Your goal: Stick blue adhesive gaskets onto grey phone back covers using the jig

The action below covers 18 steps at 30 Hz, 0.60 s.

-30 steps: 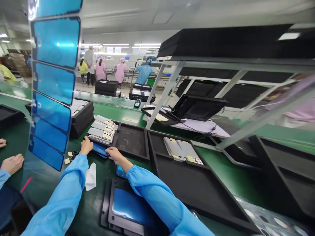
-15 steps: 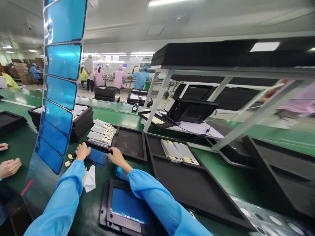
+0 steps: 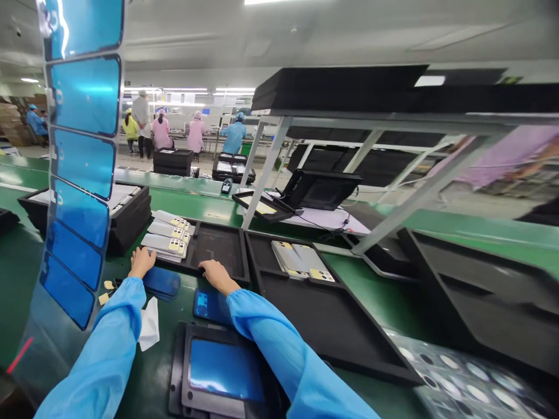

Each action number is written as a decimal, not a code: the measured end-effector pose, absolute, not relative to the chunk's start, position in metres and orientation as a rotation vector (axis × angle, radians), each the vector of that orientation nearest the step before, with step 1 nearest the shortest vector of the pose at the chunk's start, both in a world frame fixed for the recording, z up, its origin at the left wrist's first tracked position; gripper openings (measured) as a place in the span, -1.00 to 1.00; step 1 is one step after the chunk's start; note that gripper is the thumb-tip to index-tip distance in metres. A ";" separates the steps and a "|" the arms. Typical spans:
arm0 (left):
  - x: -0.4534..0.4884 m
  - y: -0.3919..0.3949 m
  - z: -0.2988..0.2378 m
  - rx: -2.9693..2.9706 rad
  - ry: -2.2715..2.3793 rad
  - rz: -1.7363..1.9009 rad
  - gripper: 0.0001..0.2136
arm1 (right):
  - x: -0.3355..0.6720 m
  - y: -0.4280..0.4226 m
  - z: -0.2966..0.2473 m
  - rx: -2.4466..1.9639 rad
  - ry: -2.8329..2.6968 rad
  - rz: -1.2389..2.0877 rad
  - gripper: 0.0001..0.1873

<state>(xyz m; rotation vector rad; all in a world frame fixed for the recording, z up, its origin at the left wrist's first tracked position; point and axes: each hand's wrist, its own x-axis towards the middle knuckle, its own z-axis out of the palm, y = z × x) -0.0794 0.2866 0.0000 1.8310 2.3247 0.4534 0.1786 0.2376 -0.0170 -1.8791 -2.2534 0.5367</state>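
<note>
My left hand is at the front left corner of a black tray, its fingers curled over the rim close to a stack of pale phone back covers. Along the same tray's front rim, my right hand has its fingers bent over the edge. Between the hands, nearer to me, blue film-covered panels lie on the green bench. Another blue panel sits partly under my right forearm. Closer still is a black fixture with a blue-filmed panel in it.
A strip of blue adhesive sheets hangs at left. Behind it stand stacked black trays. White paper lies by my left sleeve. To the right are a larger black tray with phone covers and a metal rack.
My view has swung right. My right hand has left the end of the blue panels for the tray's front rim. My left hand has shifted from the panels to the tray's corner.
</note>
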 end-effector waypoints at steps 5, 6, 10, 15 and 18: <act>-0.080 0.289 -0.003 1.796 2.403 0.550 -0.60 | 0.180 0.235 -0.021 -1.841 -2.215 0.562 -0.67; -0.082 0.291 -0.002 1.789 2.412 0.579 -0.59 | 0.181 0.236 -0.021 -1.831 -2.200 0.564 -0.67; -0.090 0.312 0.004 1.824 2.347 0.624 -0.59 | 0.177 0.256 -0.018 -1.807 -2.081 0.553 -0.66; -0.084 0.341 0.005 1.869 2.235 0.557 -0.59 | 0.158 0.301 -0.018 -1.878 -1.936 0.596 -0.64; -0.078 0.351 -0.001 1.870 2.213 0.523 -0.60 | 0.146 0.318 -0.024 -1.974 -1.875 0.616 -0.63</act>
